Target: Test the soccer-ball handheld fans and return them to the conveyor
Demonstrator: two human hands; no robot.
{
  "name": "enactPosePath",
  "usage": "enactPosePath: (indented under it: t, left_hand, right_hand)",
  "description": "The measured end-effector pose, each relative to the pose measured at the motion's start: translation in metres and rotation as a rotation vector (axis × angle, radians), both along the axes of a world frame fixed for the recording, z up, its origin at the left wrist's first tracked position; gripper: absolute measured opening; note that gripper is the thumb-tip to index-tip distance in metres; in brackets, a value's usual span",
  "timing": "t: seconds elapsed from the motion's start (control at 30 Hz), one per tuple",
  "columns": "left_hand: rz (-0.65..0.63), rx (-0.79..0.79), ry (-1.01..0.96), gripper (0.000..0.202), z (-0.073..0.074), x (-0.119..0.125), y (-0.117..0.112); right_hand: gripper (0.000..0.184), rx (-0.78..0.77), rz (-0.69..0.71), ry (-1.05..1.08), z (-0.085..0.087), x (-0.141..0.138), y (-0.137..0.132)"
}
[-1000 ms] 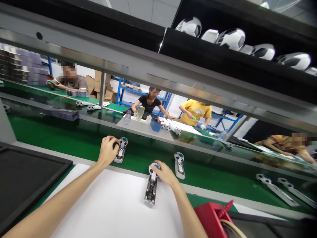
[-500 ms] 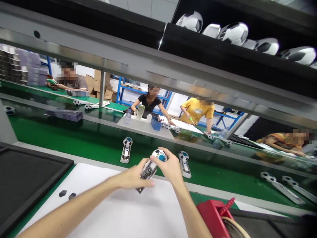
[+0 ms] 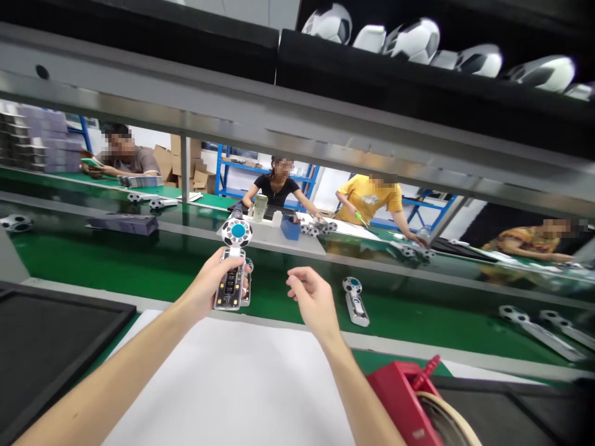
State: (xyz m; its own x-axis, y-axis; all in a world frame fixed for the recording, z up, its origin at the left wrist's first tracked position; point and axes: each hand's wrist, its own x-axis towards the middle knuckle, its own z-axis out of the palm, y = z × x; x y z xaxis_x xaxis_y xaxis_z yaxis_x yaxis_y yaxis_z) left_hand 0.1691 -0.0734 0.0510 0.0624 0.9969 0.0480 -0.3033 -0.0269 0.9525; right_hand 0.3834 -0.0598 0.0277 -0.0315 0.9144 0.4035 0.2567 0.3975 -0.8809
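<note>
My left hand [image 3: 204, 282] grips the handle of a football-headed handheld device [image 3: 231, 282], held upright over the near edge of the green belt. Its round black-and-white head carries a blue disc, and a dark circuit board with small yellow parts shows along the handle. Directly behind it is a second such device [image 3: 249, 291], mostly hidden. To the right, my right hand [image 3: 313, 300] is apart from the device, fingers loosely bent and nothing visible in them. Another football-headed device [image 3: 356, 303] lies on the belt beyond my right hand.
White paper [image 3: 232, 378] covers the bench before me. A red tape dispenser [image 3: 400, 396] stands at right, a black tray [image 3: 56, 347] at left. More football-headed devices [image 3: 539, 331] lie on the belt [image 3: 176, 266]. An overhead shelf [image 3: 372, 74] holds football-patterned pieces. Several people sit opposite.
My left hand has moved left and up with the device, turning it upright. My right hand has let go of its head and drawn away. The view has shifted slightly.
</note>
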Motion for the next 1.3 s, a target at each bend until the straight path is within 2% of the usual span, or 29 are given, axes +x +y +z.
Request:
enactPosePath:
  t: [0.17,0.33,0.47,0.57,0.83,0.97,1.07,1.17,1.23,1.3]
  left_hand:
    - [-0.021,-0.039,-0.077,0.031,0.004,0.009,-0.009]
    - [-0.026,-0.084,-0.128,0.038,0.004,0.018,-0.014]
    - [0.031,-0.031,-0.174,0.032,0.009,0.017,-0.016]
    - [0.06,0.007,-0.178,0.035,0.013,0.013,-0.018]
    - [0.07,0.07,-0.16,0.036,0.013,0.008,-0.016]
    - [0.072,0.074,-0.149,0.038,0.012,0.009,-0.017]
    - [0.11,0.103,-0.149,0.038,0.01,0.01,-0.016]
    - [0.188,0.144,-0.149,0.039,0.011,0.006,-0.014]
    - [0.225,0.175,-0.132,0.041,0.016,0.0,-0.015]
    - [0.236,0.223,-0.109,0.041,0.025,-0.007,-0.021]
  right_hand:
    - [0.031,-0.1,0.251,-0.091,-0.001,-0.02,-0.02]
    - [0.039,-0.311,0.573,-0.112,-0.007,-0.043,-0.039]
    - [0.05,-0.462,0.7,-0.006,-0.013,-0.055,-0.044]
    - [0.055,-0.541,0.745,0.057,-0.016,-0.059,-0.044]
    - [0.053,-0.59,0.763,0.061,-0.021,-0.06,-0.044]
    - [0.051,-0.56,0.775,0.013,-0.02,-0.06,-0.044]
    - [0.046,-0.482,0.766,-0.088,-0.02,-0.059,-0.044]
    - [0.04,-0.278,0.617,-0.232,-0.027,-0.056,-0.035]
    - [0.039,-0.111,0.416,-0.325,-0.04,-0.052,-0.024]
    - [0.042,0.014,0.205,-0.409,-0.061,-0.045,-0.009]
